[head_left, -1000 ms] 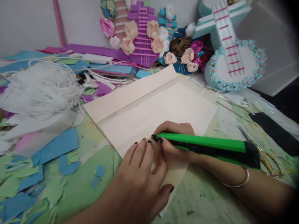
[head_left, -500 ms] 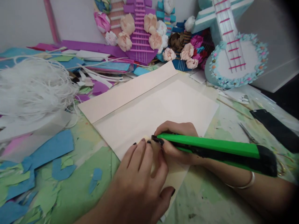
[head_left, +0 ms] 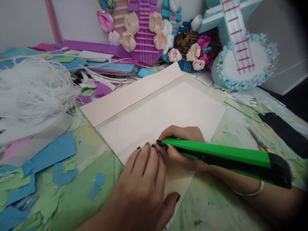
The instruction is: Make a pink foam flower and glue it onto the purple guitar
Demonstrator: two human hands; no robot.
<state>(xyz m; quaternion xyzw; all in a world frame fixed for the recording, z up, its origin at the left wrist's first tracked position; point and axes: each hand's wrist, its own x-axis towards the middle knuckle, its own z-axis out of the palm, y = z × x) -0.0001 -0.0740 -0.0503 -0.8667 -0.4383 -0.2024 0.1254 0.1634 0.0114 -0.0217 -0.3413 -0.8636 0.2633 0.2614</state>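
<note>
A large cream sheet of paper or thin card (head_left: 154,109) lies on the table, with a folded strip (head_left: 139,93) along its far edge. My left hand (head_left: 146,183) rests palm down on its near part, fingers stretched out and thumb apart. Beside those fingertips, my right hand (head_left: 183,144) grips a green and black box cutter (head_left: 221,152) like a pen. Its front end points at the sheet near my left fingers. No blade can be made out. The cutter's thick black rear end rises toward the camera, over my right forearm.
White cord (head_left: 36,89) is heaped at the left, above blue paper scraps (head_left: 54,150). Paper-flowered toy guitars stand at the back, including a purple one (head_left: 145,41) and a pale blue one (head_left: 245,64). Scissors (head_left: 258,139) and a black flat piece (head_left: 285,133) lie at the right.
My left index finger has straightened and come in beside the other fingers. The cutter's rear end has swung slightly right and down. The sheet looks unmoved.
</note>
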